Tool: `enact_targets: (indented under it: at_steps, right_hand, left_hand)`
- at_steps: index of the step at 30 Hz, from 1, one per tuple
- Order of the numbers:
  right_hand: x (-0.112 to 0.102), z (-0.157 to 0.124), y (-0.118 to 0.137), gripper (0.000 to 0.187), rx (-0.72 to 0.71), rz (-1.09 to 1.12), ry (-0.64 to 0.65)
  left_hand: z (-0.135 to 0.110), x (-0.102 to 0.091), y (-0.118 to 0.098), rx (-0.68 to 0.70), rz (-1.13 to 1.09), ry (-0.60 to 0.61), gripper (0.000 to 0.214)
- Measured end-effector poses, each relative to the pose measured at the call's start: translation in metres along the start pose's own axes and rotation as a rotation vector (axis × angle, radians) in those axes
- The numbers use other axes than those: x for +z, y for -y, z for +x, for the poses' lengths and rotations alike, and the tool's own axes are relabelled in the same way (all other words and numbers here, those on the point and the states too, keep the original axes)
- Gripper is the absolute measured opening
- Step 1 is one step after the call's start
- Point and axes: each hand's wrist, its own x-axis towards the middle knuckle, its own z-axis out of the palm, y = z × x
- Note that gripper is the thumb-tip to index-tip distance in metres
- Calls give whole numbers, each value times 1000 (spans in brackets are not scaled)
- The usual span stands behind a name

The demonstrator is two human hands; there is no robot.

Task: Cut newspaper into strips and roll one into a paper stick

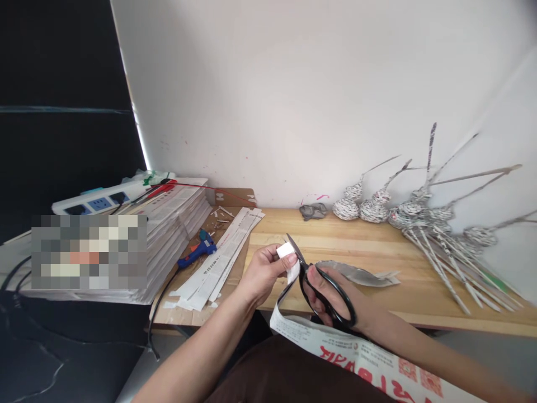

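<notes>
The left hand (268,270) pinches a strip (335,348) by its end between the fingers, near the desk's (272,229) front edge; the right hand's (331,286) fingers grip scissors (304,268) against it. Stacked strips (224,260) look finished (already narrow); this cut seems incomplete.
</notes>
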Motion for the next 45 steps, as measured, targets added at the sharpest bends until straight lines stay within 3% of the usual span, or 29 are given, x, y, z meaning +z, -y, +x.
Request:
enact_targets:
  at_steps: [3,6,8,10,13,17,22,24,26,29,31,38,42,45]
  right_hand:
    - [-4,-1,7,59,-87,-53,-33]
    - [-22,-2,19,60,-280,-14,-105]
    - [-42,-3,25,52,-348,-88,-154]
    - [-65,-1,24,37,-319,-337,-243]
    - [-96,6,7,29,-242,-819,-368]
    - [-126,15,-35,11,-116,-939,-206]
    - [-148,17,-67,12,-150,-1124,-282]
    - [-152,24,-67,16,-138,-1067,-340]
    - [-153,34,-64,21,-73,-870,-386]
    - [-153,53,-63,29,89,-490,-366]
    - [-154,60,-67,34,136,-411,-371]
    - [-161,46,-79,36,114,-436,-500]
    - [-144,34,-72,34,-17,-473,-481]
    - [-125,31,-66,29,-101,-650,-467]
  left_hand:
    - [1,-4,2,6,34,-37,32]
    - [2,-11,1,23,52,-79,31]
    - [3,-15,-3,64,27,-110,30]
    - [5,-20,-9,116,-7,-156,28]
    - [11,-30,-17,179,-59,-261,28]
    - [24,-50,-23,282,-187,-433,32]
    - [53,-75,-33,313,-264,-683,14]
    - [71,-82,-37,305,-245,-743,12]
    - [92,-87,-40,296,-219,-773,14]
    - [117,-96,-41,258,-158,-814,18]
    - [125,-103,-41,232,-112,-849,20]
    - [101,-120,-40,229,-36,-927,20]
    - [84,-112,-41,234,-62,-874,24]
    - [76,-104,-40,277,-106,-783,28]
